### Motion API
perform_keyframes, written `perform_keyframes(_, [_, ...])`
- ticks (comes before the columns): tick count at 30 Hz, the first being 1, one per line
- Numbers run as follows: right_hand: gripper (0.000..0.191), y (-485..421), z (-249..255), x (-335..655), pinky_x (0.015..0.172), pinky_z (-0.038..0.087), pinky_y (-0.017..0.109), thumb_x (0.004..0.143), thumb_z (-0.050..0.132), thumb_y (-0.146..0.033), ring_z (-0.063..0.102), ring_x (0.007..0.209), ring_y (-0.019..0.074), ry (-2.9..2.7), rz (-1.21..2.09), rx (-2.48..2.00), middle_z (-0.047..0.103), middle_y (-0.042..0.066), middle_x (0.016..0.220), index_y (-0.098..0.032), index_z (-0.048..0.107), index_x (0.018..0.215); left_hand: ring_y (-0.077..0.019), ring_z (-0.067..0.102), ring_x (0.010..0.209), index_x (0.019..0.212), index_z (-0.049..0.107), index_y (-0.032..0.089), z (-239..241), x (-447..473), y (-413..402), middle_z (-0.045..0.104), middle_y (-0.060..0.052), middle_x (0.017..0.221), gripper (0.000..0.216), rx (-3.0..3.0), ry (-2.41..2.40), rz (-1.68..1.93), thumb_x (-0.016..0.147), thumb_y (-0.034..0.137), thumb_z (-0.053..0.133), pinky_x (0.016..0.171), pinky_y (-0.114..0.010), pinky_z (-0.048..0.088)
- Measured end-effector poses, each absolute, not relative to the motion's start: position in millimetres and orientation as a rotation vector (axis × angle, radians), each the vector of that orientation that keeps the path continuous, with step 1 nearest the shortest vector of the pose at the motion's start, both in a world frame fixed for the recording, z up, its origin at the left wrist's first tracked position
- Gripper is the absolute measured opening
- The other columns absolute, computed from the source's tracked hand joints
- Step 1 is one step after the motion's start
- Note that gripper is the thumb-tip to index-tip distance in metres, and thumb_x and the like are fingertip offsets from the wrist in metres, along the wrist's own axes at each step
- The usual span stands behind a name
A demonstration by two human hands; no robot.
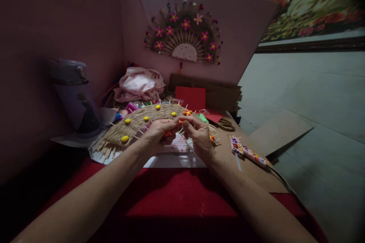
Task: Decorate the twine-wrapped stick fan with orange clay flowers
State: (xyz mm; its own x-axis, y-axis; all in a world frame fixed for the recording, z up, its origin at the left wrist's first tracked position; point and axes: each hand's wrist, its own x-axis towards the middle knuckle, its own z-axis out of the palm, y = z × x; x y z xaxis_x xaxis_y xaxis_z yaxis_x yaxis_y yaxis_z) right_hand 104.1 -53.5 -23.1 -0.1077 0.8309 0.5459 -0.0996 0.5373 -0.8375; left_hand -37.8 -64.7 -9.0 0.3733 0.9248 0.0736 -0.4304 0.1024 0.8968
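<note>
My left hand (156,133) is closed, with a lump of orange clay (167,133) showing under its fingers. At its fingertips my right hand (199,136) pinches a small orange clay piece (180,123), which both hands touch. Just behind them lies a fan-shaped craft (151,115) of twine woven over thin sticks. Yellow dots (127,121) sit along the twine. On its right part are an orange flower with a yellow centre (187,112) and another orange flower (212,138). My hands and wrists cover some of the fan's lower middle and right side.
A patterned glue gun (248,152) with a cord lies on cardboard (256,176) at the right. A purple flask (76,98) stands at the left. Behind are pink cloth (139,83) and red card (191,98). A finished-looking flower fan (185,36) hangs on the pink board.
</note>
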Motion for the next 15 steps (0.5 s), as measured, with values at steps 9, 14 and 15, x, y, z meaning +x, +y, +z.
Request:
perform_keyframes(9, [0.019, -52.1, -24.9, 102.6, 0.043, 0.035, 0.020, 0.067, 0.074, -0.035, 0.043, 0.050, 0.0070, -1.416, 0.962, -0.652, 0.056, -0.003, 0.063, -0.019, 0.065, 0.071, -0.0018, 0.027, 0.035, 0.060, 0.050, 0.014, -12.0, -35.9, -64.3, 0.041, 0.005, 0.047, 0.039, 1.071, 0.670, 1.108, 0.068, 0.047, 0.071, 0.036, -0.019, 0.011])
perform_keyframes(14, [0.019, -51.5, -26.7, 102.7, 0.043, 0.034, 0.021, 0.074, 0.068, -0.035, 0.041, 0.049, 0.0065, -1.437, 0.961, -0.625, 0.058, -0.003, 0.069, -0.022, 0.069, 0.087, -0.0013, 0.026, 0.035, 0.056, 0.048, 0.014, -11.3, -37.8, -64.1, 0.037, 0.007, 0.046, 0.037, 1.049, 0.620, 1.144, 0.065, 0.037, 0.075, 0.036, -0.019, 0.011])
perform_keyframes(15, [0.018, -51.8, -26.3, 102.7, 0.042, 0.034, 0.021, 0.074, 0.067, -0.036, 0.041, 0.049, 0.0066, -1.442, 0.947, -0.632, 0.058, -0.003, 0.068, -0.022, 0.069, 0.086, -0.0013, 0.026, 0.035, 0.057, 0.048, 0.014, -11.5, -38.0, -63.8, 0.037, 0.006, 0.046, 0.036, 1.048, 0.615, 1.135, 0.066, 0.038, 0.074, 0.036, -0.019, 0.011])
